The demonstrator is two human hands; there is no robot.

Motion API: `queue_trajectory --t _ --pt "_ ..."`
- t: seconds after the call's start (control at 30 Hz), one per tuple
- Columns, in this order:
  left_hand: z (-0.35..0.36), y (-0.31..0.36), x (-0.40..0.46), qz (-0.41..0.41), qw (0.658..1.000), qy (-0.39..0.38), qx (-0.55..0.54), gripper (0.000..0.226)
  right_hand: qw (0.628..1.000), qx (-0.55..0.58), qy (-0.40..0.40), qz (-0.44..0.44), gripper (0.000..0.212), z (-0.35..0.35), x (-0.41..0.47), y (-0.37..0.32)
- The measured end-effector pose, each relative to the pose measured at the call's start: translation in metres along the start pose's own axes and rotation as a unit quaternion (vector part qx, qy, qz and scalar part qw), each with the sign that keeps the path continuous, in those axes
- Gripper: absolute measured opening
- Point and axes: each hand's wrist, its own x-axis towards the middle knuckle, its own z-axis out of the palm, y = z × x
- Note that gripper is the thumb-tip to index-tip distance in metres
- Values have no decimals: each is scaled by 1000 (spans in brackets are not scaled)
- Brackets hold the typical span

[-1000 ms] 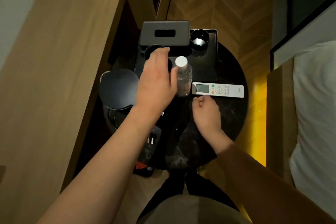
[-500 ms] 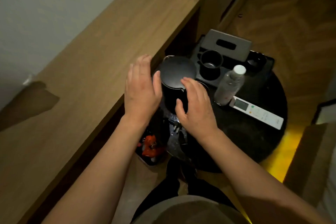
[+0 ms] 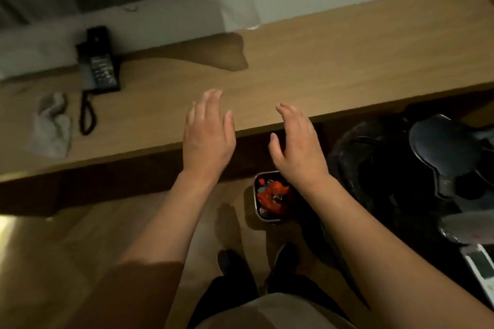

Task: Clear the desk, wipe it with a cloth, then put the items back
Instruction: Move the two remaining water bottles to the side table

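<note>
The long wooden desk (image 3: 307,69) runs across the view. On its left end lie a crumpled grey cloth (image 3: 52,125) and a black telephone (image 3: 100,61) with a coiled cord. My left hand (image 3: 207,133) hovers over the desk's front edge, fingers straight and holding nothing. My right hand (image 3: 296,147) is beside it, just in front of the edge, open and holding nothing. At the right, the black kettle (image 3: 449,147) stands on the round black side table (image 3: 374,168).
A small bin (image 3: 270,197) with red rubbish sits on the floor under the desk edge, below my right hand. A white remote (image 3: 481,267) lies on the side table at the far right. My feet (image 3: 256,264) stand on the wooden floor. A white wall backs the desk.
The view swung left from the side table to the desk. Both hands left the kettle and now hover open by the desk's front edge. The cloth and telephone came into view.
</note>
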Motion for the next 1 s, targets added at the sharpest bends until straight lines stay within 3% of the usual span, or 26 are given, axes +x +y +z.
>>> queue_trajectory --t 0.2,0.43,0.6,1.0 --pt "-78 -123 -49 -165 983 72 48 42 984 17 -111 -137 60 83 20 -118" --pt "-173 -250 -144 -293 939 155 91 40 935 37 -218 -276 59 174 -3 -276" --pt "-230 -319 -213 -363 899 221 105 39 894 59 -257 -362 55 232 -38 -371" --pt "-320 -440 -337 -491 808 271 183 38 778 112 -309 -535 53 357 -115 -550"
